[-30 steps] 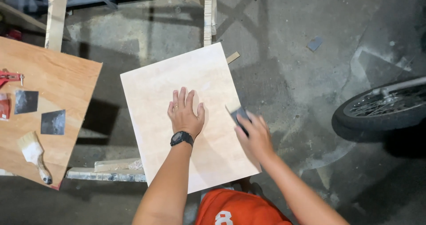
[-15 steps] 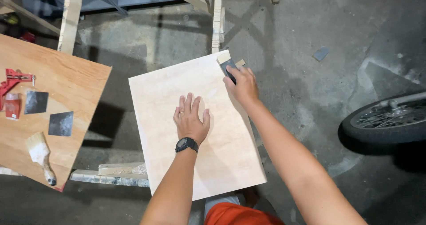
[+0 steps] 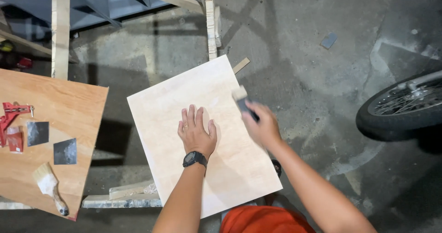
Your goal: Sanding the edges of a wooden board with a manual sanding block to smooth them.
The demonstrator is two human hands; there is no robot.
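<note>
Two hands work on a pale wooden panel: left hand lies flat, fingers spread, mid-panel; right hand, blurred, fingers clamped on a sanding block at the panel's right edge.

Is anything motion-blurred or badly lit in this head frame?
Head view: the right hand and its sanding block are smeared by motion at the panel's edge; the left hand, flat on the pale wooden panel, is sharp. Lighting is even, with dark shadows on the concrete floor.
</note>
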